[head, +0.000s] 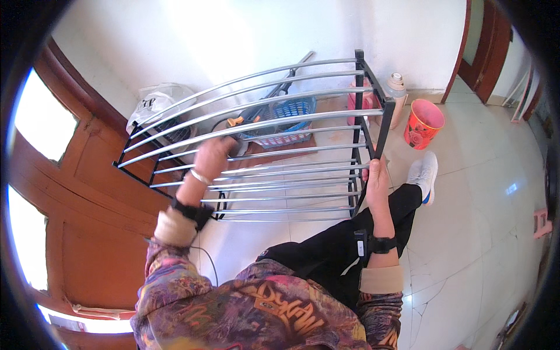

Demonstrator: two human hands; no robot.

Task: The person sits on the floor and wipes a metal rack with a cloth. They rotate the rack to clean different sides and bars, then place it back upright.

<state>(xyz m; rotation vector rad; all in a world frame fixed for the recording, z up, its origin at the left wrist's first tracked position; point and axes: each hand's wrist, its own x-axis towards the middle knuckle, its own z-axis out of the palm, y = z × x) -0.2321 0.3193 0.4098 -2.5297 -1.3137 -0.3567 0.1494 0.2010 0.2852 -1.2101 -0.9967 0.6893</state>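
A metal rack (284, 92) with silver tubular bars and black end frames stands before me, spanning from the wooden door side to my right hand. My right hand (377, 181) is closed on the black upright of its near right end, thumb uppermost. Over the left half of the rack is my left hand (215, 155), blurred; whether its fingers touch a bar or hold anything is hard to tell. Each wrist wears a black strap with a device. Behind the bars lie a blue and pink plastic basket (291, 118) and an orange-and-black object (238, 121).
By the white wall stand a white plastic bag (159, 98), a pink thermos (397, 98) and a red flowered bucket (423, 124). A brown wooden door (105, 240) is at the left. My white shoe (428, 175) rests on tiles, and a pink stool (541, 224) is far right.
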